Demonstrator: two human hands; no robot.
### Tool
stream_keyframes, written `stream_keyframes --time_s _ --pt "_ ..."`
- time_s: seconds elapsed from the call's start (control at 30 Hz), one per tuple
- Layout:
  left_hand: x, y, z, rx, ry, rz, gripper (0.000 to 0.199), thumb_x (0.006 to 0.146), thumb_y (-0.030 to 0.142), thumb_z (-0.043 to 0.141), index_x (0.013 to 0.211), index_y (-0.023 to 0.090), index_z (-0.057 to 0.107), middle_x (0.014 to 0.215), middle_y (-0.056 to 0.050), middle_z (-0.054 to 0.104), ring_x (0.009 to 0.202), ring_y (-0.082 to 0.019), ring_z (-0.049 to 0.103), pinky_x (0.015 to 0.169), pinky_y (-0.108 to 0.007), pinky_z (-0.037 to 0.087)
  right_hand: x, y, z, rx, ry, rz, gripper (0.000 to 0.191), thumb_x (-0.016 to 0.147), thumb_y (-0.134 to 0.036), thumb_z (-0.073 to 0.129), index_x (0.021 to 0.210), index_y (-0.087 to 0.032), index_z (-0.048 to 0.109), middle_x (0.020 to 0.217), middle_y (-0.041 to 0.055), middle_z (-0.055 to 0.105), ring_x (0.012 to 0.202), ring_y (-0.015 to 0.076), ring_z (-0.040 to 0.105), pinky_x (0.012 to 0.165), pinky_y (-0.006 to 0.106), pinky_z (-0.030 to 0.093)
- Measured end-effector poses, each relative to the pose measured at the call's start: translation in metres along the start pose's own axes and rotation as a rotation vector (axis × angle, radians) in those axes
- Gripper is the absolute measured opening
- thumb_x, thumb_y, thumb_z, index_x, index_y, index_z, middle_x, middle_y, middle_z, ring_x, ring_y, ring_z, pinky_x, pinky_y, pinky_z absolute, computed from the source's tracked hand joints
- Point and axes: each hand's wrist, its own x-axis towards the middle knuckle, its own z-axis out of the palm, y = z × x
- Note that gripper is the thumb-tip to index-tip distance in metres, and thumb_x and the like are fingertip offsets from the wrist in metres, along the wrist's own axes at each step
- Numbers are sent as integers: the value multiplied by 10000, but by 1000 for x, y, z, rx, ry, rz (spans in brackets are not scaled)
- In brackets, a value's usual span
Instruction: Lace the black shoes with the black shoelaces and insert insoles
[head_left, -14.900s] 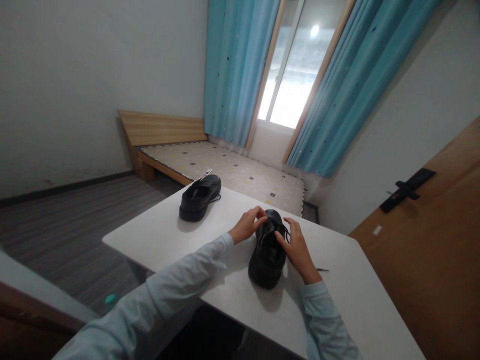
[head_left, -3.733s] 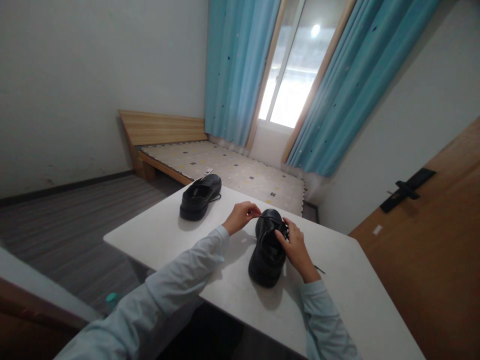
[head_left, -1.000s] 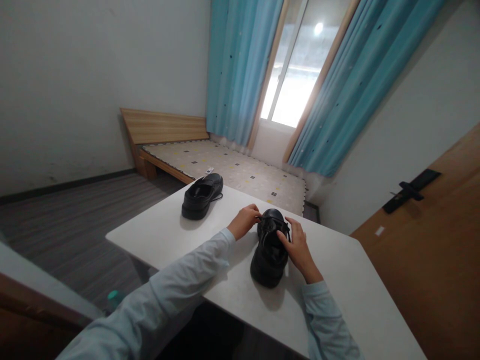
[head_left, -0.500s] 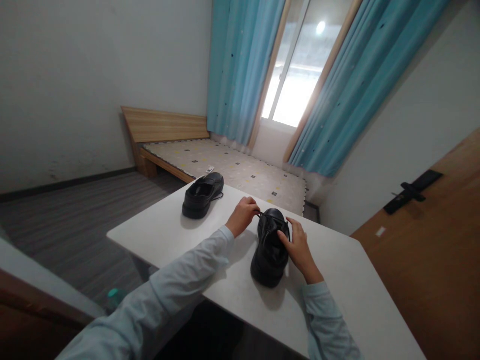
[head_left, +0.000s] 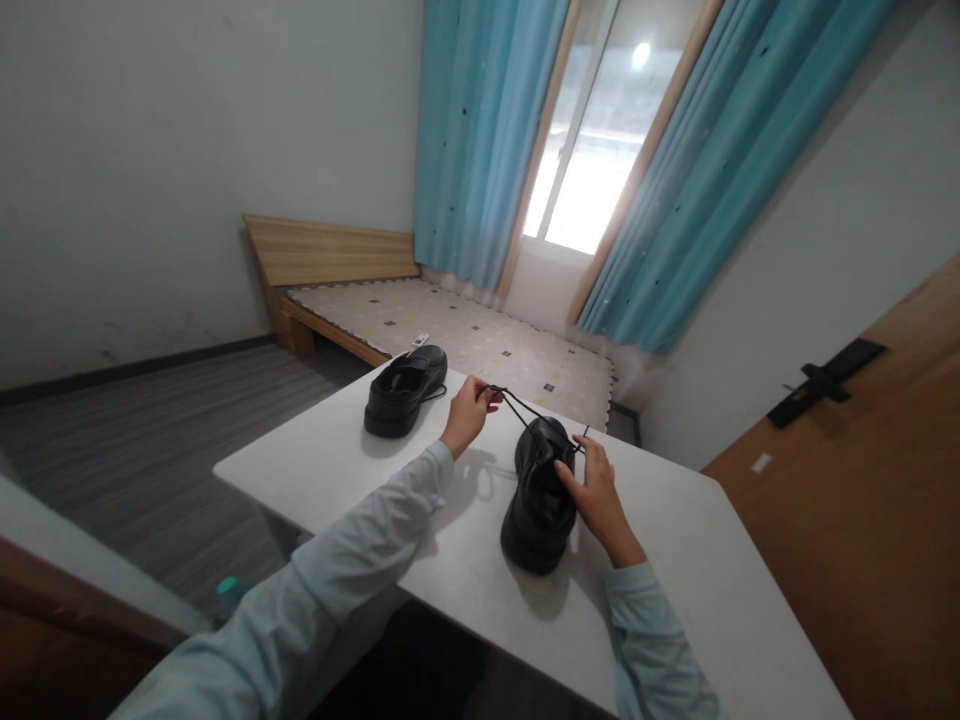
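While the near shoe on the table is clasped by the right hand, presumably against tugging, its lace is pinched aloft by the left hand; 2nd shoe set far left.

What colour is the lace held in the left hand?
The lace is black; it shows best in the head view, the only one.

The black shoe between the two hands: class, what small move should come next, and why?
Probably the left hand should draw the lace slightly farther out: it pinches the lace, strands run from there to the black shoe, and the right hand rests against that shoe, perhaps steadying it.
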Motion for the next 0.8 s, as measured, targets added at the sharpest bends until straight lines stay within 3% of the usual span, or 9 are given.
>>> stream_keyframes --time_s 0.2,0.47,0.63,0.8 --pt "-3 11 5 -290 -37 -145 83 883 176 476 824 168 417 789 -25 650 744 -123 662 775 -372 532 1 0 -1 -15 27 8 512 799 -488 484 1204 -176 452 1279 180 456 1235 321 400 979 569 312" --pt "-7 19 6 -476 -77 -211 153 856 201 540 806 180 398 760 -4 622 690 -129 642 786 -438 528 0 1 0 -10 30 8 552 796 -500 480 1242 -178 426 1280 177 461 1236 319 399 980 567 318" --pt "-5 17 5 -447 -53 -167 170 841 218 563 807 184 399 728 25 601 569 -63 547 670 -287 527 0 1 1 3 27 11 547 801 -510 471 1241 -188 428 1277 171 472 1228 314 412 986 566 314" --pt "-1 17 2 -370 -27 -62 193 831 226 567 800 190 380 708 29 598 504 -42 478 496 -156 391 0 2 1 5 9 25 562 802 -510 470 1248 -171 424 1288 177 471 1230 318 413 992 563 308"
